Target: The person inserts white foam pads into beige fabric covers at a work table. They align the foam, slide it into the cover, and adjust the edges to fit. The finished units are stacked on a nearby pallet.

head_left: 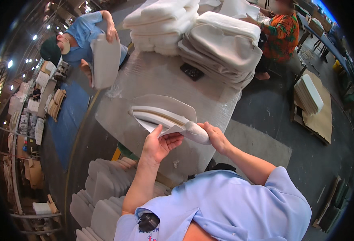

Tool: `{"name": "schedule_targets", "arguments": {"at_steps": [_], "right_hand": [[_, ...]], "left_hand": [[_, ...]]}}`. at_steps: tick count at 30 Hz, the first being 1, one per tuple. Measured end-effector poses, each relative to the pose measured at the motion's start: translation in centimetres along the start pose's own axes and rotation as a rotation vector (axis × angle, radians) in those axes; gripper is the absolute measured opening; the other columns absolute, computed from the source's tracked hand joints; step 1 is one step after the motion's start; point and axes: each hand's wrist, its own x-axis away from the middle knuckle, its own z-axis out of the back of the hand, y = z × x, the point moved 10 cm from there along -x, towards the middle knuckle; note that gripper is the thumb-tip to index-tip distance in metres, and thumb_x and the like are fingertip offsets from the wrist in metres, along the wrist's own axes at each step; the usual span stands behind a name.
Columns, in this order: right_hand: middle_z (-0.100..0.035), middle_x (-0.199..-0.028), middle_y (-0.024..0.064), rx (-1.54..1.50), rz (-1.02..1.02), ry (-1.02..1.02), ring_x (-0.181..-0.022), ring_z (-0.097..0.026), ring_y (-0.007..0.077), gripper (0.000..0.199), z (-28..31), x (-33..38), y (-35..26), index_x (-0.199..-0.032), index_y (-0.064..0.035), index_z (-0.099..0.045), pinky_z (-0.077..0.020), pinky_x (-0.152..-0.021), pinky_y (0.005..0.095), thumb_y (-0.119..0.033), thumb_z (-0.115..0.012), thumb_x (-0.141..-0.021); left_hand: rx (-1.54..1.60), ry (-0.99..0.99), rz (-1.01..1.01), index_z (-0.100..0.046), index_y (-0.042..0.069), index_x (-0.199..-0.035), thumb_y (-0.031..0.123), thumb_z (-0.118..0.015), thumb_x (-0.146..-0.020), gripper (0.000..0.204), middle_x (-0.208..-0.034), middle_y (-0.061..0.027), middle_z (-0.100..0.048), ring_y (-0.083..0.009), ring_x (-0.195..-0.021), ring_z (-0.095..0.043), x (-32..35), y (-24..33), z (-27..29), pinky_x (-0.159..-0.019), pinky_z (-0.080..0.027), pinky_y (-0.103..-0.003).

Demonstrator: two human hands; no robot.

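Note:
A curved pad (159, 116) with a white foam edge and a tan inner strip lies over the near part of the wrapped table. Its light grey fabric cover (169, 102) stands open along the far side and wraps the pad's right end. My left hand (163, 143) is closed on the cover's near edge, thumb on top and fingers curled below. My right hand (215, 137) grips the covered right end of the pad, with its fingers partly hidden behind it.
Stacked white pads (161, 26) and grey fabric covers (225, 44) fill the table's far side, beside a small black item (192, 72). More grey pads (108, 188) stand at my lower left. One co-worker (84, 44) holds a panel; another (279, 36) stands far right. Pads lie on a pallet (321, 112).

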Motion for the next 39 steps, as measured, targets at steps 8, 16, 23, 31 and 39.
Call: {"name": "schedule_targets", "arguments": {"at_steps": [8, 16, 23, 31, 39], "right_hand": [[-0.066, -0.141, 0.0135, 0.091, -0.032, 0.025, -0.131, -0.058, 0.0240, 0.074, 0.7, 0.0, 0.5, -0.144, -0.0019, -0.065, -0.0421, -0.113, 0.0359, -0.058, -0.027, -0.116], [-0.062, -0.142, 0.0166, 0.314, 0.373, -0.178, -0.130, -0.061, 0.0289, 0.078, -4.5, 1.7, -6.4, -0.149, -0.0017, -0.052, -0.0469, -0.110, 0.0410, -0.048, -0.080, -0.092], [-0.071, -0.135, 0.0133, 0.321, 0.246, -0.342, -0.126, -0.066, 0.0243, 0.080, -3.3, -1.0, -8.6, -0.150, -0.0040, -0.058, -0.0511, -0.108, 0.0378, -0.015, -0.092, -0.078], [-0.073, -0.131, 0.0035, 0.167, 0.095, -0.456, -0.122, -0.065, 0.0163, 0.064, 0.1, -6.3, -3.9, -0.138, -0.0059, -0.070, -0.0537, -0.106, 0.0341, 0.002, -0.088, -0.078], [-0.074, -0.126, 0.0034, -0.097, 0.175, -0.209, -0.117, -0.066, 0.0174, 0.059, 4.1, -5.5, -0.8, -0.140, -0.0095, -0.069, -0.0526, -0.106, 0.0344, -0.017, -0.090, -0.085]], "left_hand": [[0.048, -0.046, 0.020, -0.054, -0.009, -0.143, 0.042, -0.032, -0.116, 0.062, -0.125, -0.0282, -0.071, -0.0394, -0.111, -0.074, -0.7, -0.2, -0.4, -0.095, -0.063, -0.052], [0.079, -0.040, -0.018, -0.052, -0.008, -0.145, 0.042, -0.037, -0.115, 0.060, -0.126, -0.0279, -0.071, -0.0414, -0.109, -0.074, 0.4, -0.1, 0.4, -0.094, -0.063, -0.055], [0.055, -0.002, -0.073, -0.047, -0.008, -0.150, 0.044, -0.030, -0.116, 0.064, -0.130, -0.0271, -0.069, -0.0418, -0.112, -0.073, 3.5, -2.7, -0.6, -0.099, -0.060, -0.055], [-0.314, -0.364, 0.131, -0.048, -0.006, -0.152, 0.039, -0.045, -0.116, 0.057, -0.140, -0.0230, -0.066, -0.0308, -0.118, -0.071, 7.4, -7.9, -4.8, -0.107, -0.055, -0.043], [-1.753, 0.022, -0.879, -0.052, 0.004, -0.155, 0.030, -0.075, -0.099, 0.067, -0.137, -0.0240, -0.067, -0.0349, -0.128, -0.065, 3.4, 7.2, -7.1, -0.110, -0.049, -0.044]]}}
